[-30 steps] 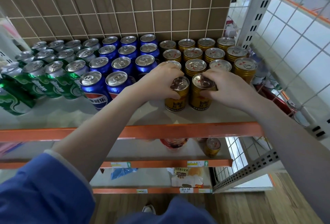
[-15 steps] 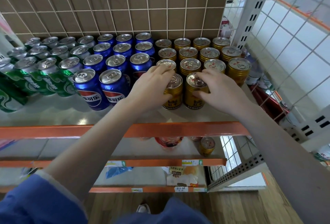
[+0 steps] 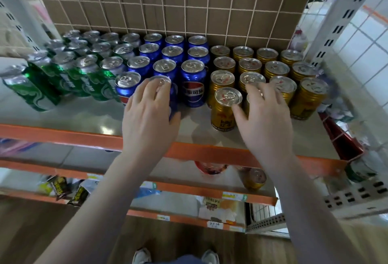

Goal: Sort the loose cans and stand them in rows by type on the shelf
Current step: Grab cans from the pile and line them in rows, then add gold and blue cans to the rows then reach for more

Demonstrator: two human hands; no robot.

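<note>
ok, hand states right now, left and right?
Left hand: grips the front blue metal cola can.
Right hand: open, fingers over a gold metal drink can, mostly hidden.

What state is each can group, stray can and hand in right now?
Green cans: upright, rows at left.
Blue Pepsi cans: upright, rows in the middle.
Gold cans: upright, rows at right.
Front gold can: upright, beside right thumb.
Left hand: fingers curled round a front blue can.
Right hand: fingers spread over a mostly hidden gold can.
Lower-shelf gold can: upright, unsorted.
</note>
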